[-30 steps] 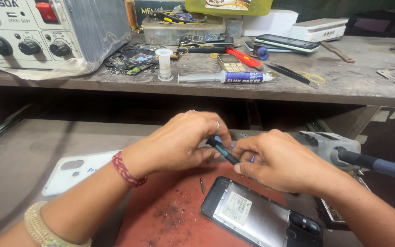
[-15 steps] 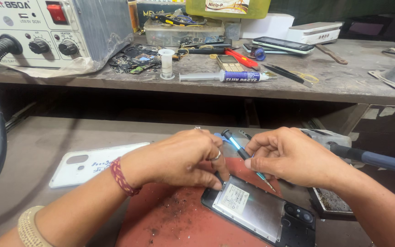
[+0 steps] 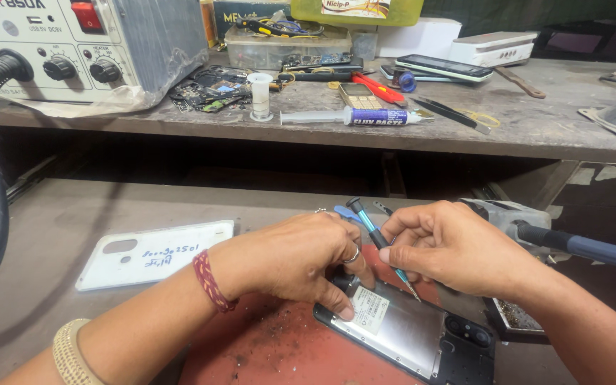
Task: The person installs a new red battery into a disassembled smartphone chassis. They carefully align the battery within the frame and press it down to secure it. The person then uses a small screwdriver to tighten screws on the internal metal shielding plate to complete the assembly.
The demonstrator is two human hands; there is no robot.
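Observation:
An opened phone [image 3: 408, 335] lies back-up on a red work mat [image 3: 286, 349], its metal inner plate showing. My left hand [image 3: 294, 257] presses down on the phone's upper left corner with its fingertips. My right hand [image 3: 458, 246] pinches a thin blue-handled screwdriver [image 3: 376, 239] and holds it tilted, its tip touching the phone near the top edge. A red thread band sits on my left wrist.
The phone's white back cover [image 3: 155, 253] lies to the left on the bench. On the shelf behind are a grey soldering station [image 3: 80, 43], a flux syringe [image 3: 358, 116], a white vial [image 3: 260, 96], tweezers, red pliers and another phone [image 3: 443, 68]. A hot-air handle [image 3: 536, 228] rests at right.
My hands have come lower onto the phone. The screwdriver's tip has gone from between my fingers down to the phone's top edge, and my left fingers now press the phone's corner.

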